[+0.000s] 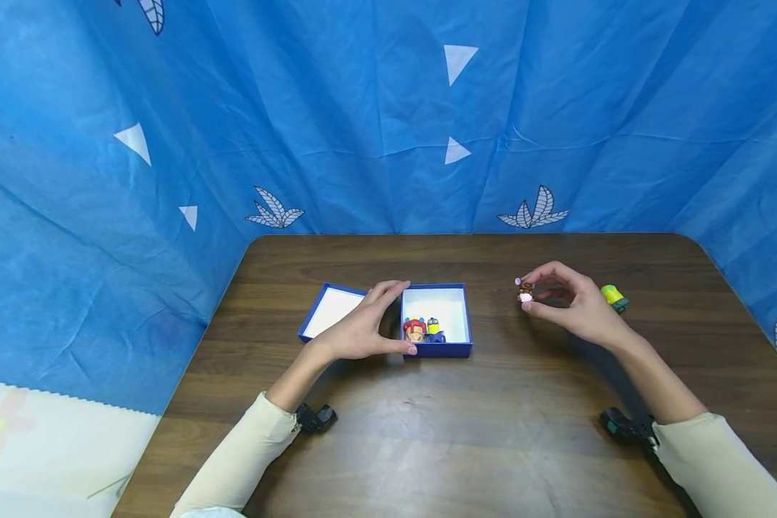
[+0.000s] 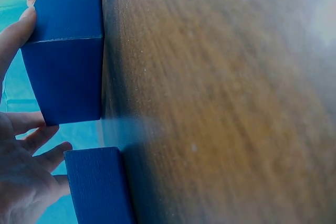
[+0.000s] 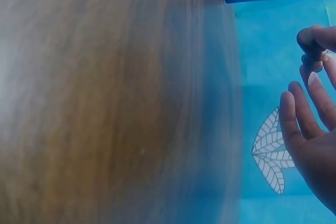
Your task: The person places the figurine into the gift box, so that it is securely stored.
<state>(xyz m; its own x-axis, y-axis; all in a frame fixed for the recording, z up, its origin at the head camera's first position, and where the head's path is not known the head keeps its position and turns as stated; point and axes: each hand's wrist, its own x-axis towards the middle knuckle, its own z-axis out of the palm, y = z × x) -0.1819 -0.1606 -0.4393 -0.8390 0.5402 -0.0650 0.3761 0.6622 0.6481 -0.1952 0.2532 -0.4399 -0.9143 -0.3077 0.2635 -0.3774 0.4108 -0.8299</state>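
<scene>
My left hand (image 1: pixel 365 327) holds the left side of an open blue box (image 1: pixel 443 350) with a white inside, thumb at the near corner and fingers at the far one. Inside the box, along its near wall, stand a red and tan figurine (image 1: pixel 415 329) and a yellow and blue figurine (image 1: pixel 433 326). To the right of the box, my right hand (image 1: pixel 573 302) pinches a small brown figurine (image 1: pixel 525 289) with pinkish-white parts between thumb and fingertips. The right wrist view shows this figurine (image 3: pixel 312 48) dark and raised above the table.
The blue lid (image 1: pixel 334 309), white side up, lies left of the box, partly behind my left hand. A yellow and green toy (image 1: pixel 614 297) sits beyond my right hand. A blue curtain (image 1: pixel 388 115) hangs behind the wooden table (image 1: pixel 427 439).
</scene>
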